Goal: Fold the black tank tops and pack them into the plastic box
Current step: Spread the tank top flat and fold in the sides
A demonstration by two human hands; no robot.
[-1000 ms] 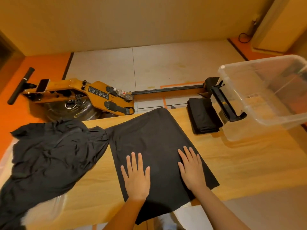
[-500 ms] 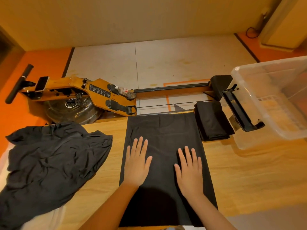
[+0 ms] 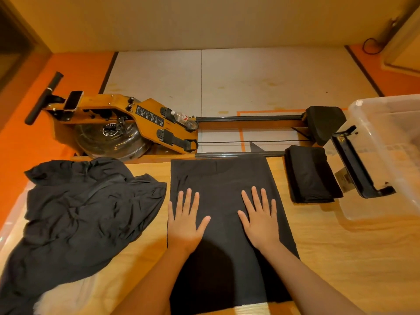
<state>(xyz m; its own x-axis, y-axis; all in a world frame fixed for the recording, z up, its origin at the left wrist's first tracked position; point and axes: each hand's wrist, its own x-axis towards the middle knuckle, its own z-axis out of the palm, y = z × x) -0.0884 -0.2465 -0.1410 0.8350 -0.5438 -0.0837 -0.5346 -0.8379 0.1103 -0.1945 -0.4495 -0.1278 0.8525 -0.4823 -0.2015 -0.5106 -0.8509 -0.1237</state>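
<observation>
Head view: left hand (image 3: 185, 220) and right hand (image 3: 260, 218) spread flat, fingers apart, palms down on black tank top (image 3: 221, 178) laid out on tabletop (image 3: 341, 258). Folded tank top (image 3: 310, 173) just beside plastic box (image 3: 386, 160). Crumpled pile (image 3: 77, 212) at left.

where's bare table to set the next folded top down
Bare wood lies right of the flat tank top, in front of the folded top and plastic box. A narrow strip separates it from the crumpled pile, which crowds the left.
</observation>
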